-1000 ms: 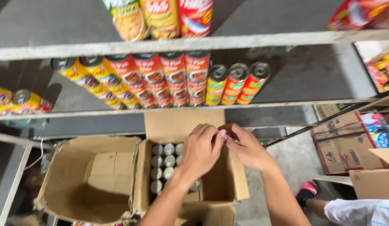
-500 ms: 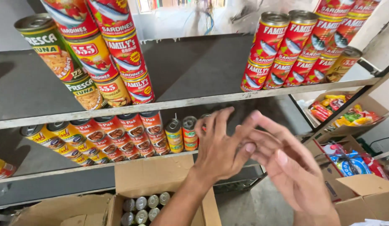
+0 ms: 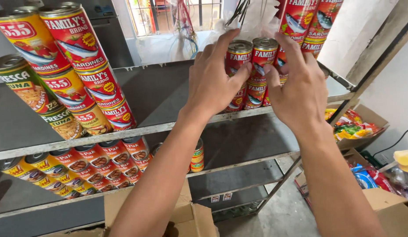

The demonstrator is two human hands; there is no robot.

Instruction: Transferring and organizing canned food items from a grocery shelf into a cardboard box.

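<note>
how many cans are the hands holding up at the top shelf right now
2 red cans: one under the left hand, the left can, and one against the right hand, the right can. They stand side by side on stacked cans; the hands may hide others.

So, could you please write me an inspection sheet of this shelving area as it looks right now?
Surface: grey metal shelf, several tiers, upper tier partly bare.
Job's things: two red fish cans side by side on top of stacked red cans at the shelf's front edge.
Clutter: stacked red and yellow cans on the left; more cans on the tier below; open cardboard box underneath.
Hands: left hand and right hand flank the two top cans, fingers on them.
Cables: a dark cable along the right wall.
Surroundings: boxes of snack packets at right; barred window behind.
</note>
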